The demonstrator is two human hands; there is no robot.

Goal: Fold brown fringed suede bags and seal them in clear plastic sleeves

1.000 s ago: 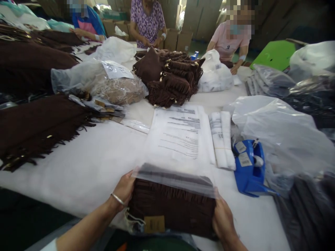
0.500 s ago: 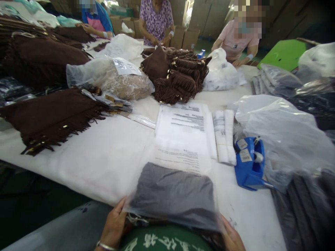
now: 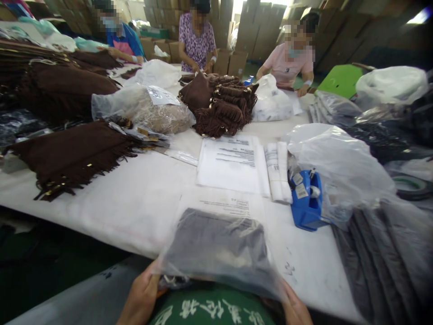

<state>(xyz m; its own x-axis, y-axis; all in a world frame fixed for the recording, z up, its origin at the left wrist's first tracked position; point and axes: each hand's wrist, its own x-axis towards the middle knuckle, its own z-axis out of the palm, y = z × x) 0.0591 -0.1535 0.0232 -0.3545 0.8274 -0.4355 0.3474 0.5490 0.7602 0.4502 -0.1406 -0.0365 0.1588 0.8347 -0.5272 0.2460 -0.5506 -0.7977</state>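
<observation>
A clear plastic bag (image 3: 216, 266) with a folded dark grey cloth item (image 3: 219, 239) inside lies at the table's near edge, in front of my body. My left hand (image 3: 144, 289) pinches the bag's near left corner. At the near right corner my right hand (image 3: 292, 300) grips the plastic, its fingertips partly hidden by the film. Printed text shows on the bag's far part. Just beyond it is a stack of printed clear bags (image 3: 230, 164), with a rolled, banded bundle of bags (image 3: 278, 171) beside the stack.
A blue tape dispenser (image 3: 306, 203) stands right of the bags, near folded grey items (image 3: 382, 257) and a large plastic bag (image 3: 341, 158). Brown fringed bags (image 3: 74, 153) lie left, more (image 3: 219, 101) at centre back. Several people work across the table (image 3: 111, 212).
My view has shifted, so the far side of the table shows more. Both hands keep their hold on the bag's near corners, and the grey item stays inside.
</observation>
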